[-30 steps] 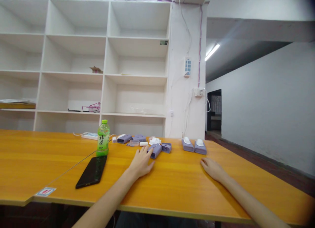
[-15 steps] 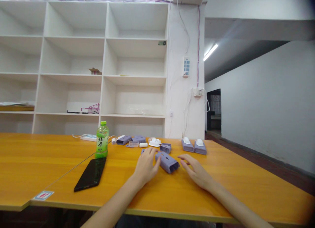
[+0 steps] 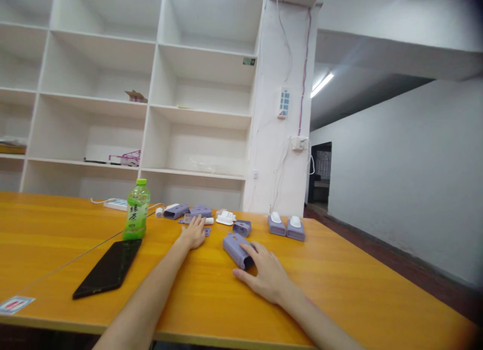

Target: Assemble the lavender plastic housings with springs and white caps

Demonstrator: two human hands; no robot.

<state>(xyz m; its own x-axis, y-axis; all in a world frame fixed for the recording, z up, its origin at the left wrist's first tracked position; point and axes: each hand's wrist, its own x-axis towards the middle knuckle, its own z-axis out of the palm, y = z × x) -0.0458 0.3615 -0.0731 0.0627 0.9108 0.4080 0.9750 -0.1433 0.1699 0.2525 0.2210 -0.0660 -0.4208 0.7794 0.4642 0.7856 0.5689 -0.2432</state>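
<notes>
My left hand [image 3: 194, 232] reaches forward over the table with its fingers stretched out, among small parts. Around its fingertips are a white cylinder [image 3: 209, 221], a clear plastic piece [image 3: 187, 218] and a small flat purple piece [image 3: 207, 231], partly hidden by the hand. In front of my right hand [image 3: 266, 272] lies a hollow purple housing [image 3: 236, 247], its open end towards me. The right fingers reach over that end and seem to touch it; the thumb is spread apart below. Behind it stands a shorter purple shell [image 3: 242, 228].
Further back lie more purple housings [image 3: 199, 211] and a white plastic part [image 3: 226, 217]. Two purple units with white tops [image 3: 276, 225] stand at the right. A green drink bottle [image 3: 137, 210], a black tablet [image 3: 109, 269] and a power strip [image 3: 116, 204] are at the left.
My left hand has left the purple housing and moved forward and left to the small parts. My right hand has come in to the housing, which is turned differently. The view has shifted.
</notes>
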